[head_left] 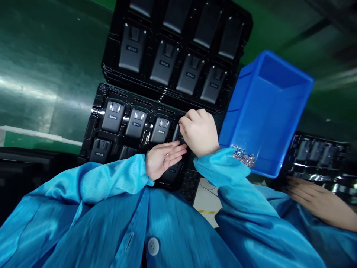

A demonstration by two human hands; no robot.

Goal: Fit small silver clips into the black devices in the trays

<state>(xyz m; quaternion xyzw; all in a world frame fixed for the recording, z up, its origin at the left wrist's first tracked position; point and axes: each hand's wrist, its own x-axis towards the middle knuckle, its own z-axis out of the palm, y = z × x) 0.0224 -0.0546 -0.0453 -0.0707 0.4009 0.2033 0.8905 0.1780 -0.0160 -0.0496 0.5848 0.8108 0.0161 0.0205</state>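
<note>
My left hand [166, 158] lies palm up with its fingers stretched out flat, above the near black tray [87, 128]. A few tiny metal pieces [165, 158], like small screws, rest on its palm. My right hand [200, 132] is closed in a pinch over the rightmost dark grey device [177, 134] in that tray's far row. Whatever its fingertips hold is hidden. Other dark grey devices marked "Riton" [112, 117] sit in the tray's pockets, with shiny clips at their tops. My left forearm covers part of the near row.
Beyond stands a stack of black trays [107, 72] holding more devices. At the right, a tilted blue bin [248, 93] has a pile of small metal parts [244, 157] in its near corner. Another person's hand [320, 201] is by a further tray [338, 156] at far right.
</note>
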